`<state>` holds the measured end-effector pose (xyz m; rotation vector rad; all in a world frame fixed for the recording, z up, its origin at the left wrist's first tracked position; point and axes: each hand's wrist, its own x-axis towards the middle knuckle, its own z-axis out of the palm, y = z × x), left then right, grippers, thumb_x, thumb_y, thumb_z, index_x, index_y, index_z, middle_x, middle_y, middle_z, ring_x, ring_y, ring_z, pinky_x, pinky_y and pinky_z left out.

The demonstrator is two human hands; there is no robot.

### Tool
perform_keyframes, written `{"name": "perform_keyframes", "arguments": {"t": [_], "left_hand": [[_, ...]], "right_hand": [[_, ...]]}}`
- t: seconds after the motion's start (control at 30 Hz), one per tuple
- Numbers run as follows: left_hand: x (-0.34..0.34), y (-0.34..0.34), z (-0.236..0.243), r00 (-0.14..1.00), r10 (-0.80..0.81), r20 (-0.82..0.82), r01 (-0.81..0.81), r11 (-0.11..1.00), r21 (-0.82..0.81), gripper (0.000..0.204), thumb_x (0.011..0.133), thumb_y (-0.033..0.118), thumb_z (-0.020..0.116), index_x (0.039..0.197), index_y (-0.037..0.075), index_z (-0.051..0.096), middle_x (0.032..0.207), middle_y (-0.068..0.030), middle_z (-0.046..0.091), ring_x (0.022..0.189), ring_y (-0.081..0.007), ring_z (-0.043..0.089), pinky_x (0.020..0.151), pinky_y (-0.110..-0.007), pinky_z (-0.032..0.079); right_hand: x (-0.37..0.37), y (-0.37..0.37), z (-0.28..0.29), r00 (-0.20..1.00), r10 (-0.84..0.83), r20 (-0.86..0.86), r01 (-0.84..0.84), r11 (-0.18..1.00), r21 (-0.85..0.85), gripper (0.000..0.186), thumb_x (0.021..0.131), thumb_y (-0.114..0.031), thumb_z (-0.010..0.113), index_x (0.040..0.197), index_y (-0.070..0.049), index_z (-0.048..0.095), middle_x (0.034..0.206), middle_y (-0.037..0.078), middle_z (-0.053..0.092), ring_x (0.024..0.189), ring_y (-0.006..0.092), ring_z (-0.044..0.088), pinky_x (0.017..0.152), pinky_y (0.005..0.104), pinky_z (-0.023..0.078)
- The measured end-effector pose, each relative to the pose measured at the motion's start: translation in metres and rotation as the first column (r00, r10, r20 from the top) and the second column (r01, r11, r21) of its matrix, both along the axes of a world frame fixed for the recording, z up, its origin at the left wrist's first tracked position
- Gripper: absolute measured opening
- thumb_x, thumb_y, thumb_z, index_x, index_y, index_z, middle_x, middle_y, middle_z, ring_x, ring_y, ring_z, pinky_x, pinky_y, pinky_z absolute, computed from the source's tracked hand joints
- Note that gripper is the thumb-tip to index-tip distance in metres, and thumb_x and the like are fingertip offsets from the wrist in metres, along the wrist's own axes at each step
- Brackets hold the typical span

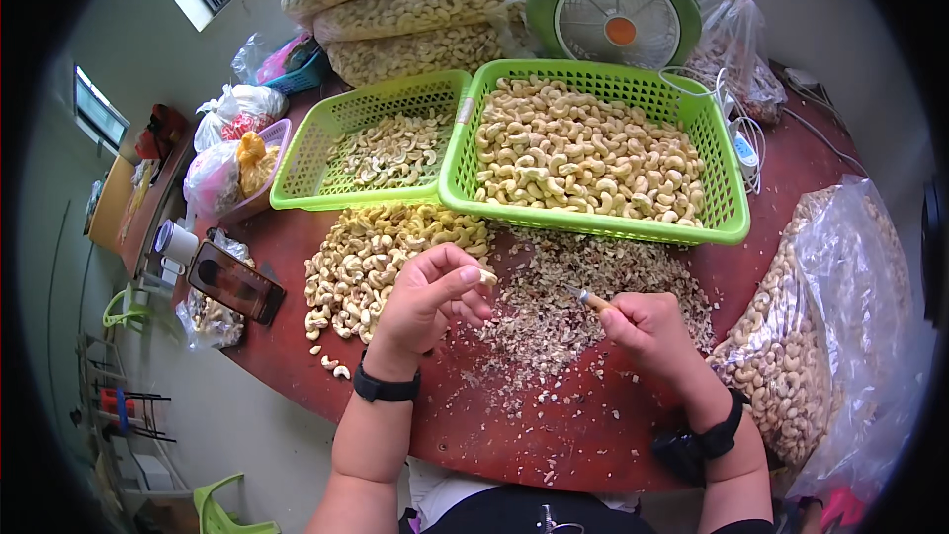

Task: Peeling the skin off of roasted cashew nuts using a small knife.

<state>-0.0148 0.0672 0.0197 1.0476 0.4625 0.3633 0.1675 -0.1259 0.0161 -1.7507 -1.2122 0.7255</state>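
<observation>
— What was held in the left hand (432,299)?

— A single cashew nut (486,277) was pinched between the thumb and fingertips, with the grip clenched around it. It was held just above the tabletop (613,435), at the edge of the pile of unpeeled cashews (368,255).

— And the right hand (647,328)?

— A small knife with a wooden handle (585,298) was grasped in it, the fingers closed on the handle and the short blade pointed toward the left hand. The two hands were kept near each other but apart.

— What was seen beneath them?

— A spread of peeled skins and crumbs (559,311) was scattered over the red-brown tabletop between and behind the hands. A few stray nuts were seen near the table's edge by the left wrist.

— And farther out?

— Two green plastic baskets were set side by side behind the pile: the larger basket (727,208) was filled with whole pale cashews, the smaller basket (297,173) with broken pieces. A clear bag of cashews (791,356) was seen at the right, touching the table's edge. A phone (235,282) was laid at the left, a green fan (613,2) was stood behind the baskets, and stacked sacks of nuts (415,15) were piled beside it.
</observation>
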Motion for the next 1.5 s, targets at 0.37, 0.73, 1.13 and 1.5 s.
{"name": "perform_keyframes", "arguments": {"t": [0.37, 0.73, 1.13, 1.5], "left_hand": [[-0.003, -0.057, 0.107, 0.414, 0.185, 0.891, -0.910, 0.098, 0.402, 0.021, 0.087, 0.019, 0.038, 0.094, 0.003, 0.049, 0.083, -0.0111, 0.054, 0.056, -0.0133, 0.048, 0.043, -0.020, 0.041], [0.023, 0.010, -0.014, 0.754, 0.580, -0.308, 0.344, 0.051, 0.938, 0.015, 0.067, 0.014, 0.062, 0.075, 0.001, 0.059, 0.069, -0.0163, 0.057, 0.063, -0.0328, 0.056, 0.060, -0.039, 0.045], [0.017, -0.021, -0.003, 0.992, 0.047, -0.116, -0.020, 0.974, 0.225, 0.018, 0.077, 0.000, 0.053, 0.095, 0.000, 0.049, 0.080, -0.0072, 0.055, 0.067, -0.0161, 0.059, 0.060, -0.026, 0.051], [0.016, -0.041, -0.017, 0.993, 0.066, 0.096, -0.041, 0.970, -0.241, 0.010, 0.077, 0.001, 0.056, 0.086, 0.004, 0.052, 0.085, -0.0092, 0.058, 0.083, -0.0204, 0.060, 0.073, -0.029, 0.051]], "right_hand": [[0.001, 0.002, 0.002, 0.997, -0.014, 0.071, 0.009, 0.998, 0.069, 0.033, 0.079, -0.031, 0.051, 0.063, -0.001, 0.052, 0.052, 0.011, 0.046, 0.047, 0.0212, 0.047, 0.046, 0.0311, 0.037], [0.003, -0.001, 0.005, 0.996, -0.006, 0.093, 0.001, 0.999, 0.049, 0.034, 0.080, -0.032, 0.052, 0.064, -0.002, 0.052, 0.052, 0.010, 0.046, 0.047, 0.0219, 0.047, 0.046, 0.0313, 0.037], [0.001, -0.001, 0.001, 0.997, -0.001, 0.075, 0.000, 1.000, 0.009, 0.033, 0.080, -0.029, 0.052, 0.064, -0.001, 0.051, 0.052, 0.010, 0.045, 0.046, 0.0195, 0.045, 0.046, 0.0307, 0.036], [-0.005, 0.001, -0.001, 0.999, 0.019, 0.040, -0.021, 0.999, 0.046, 0.034, 0.080, -0.031, 0.052, 0.062, -0.002, 0.052, 0.051, 0.009, 0.045, 0.045, 0.0193, 0.046, 0.044, 0.0305, 0.037]]}}
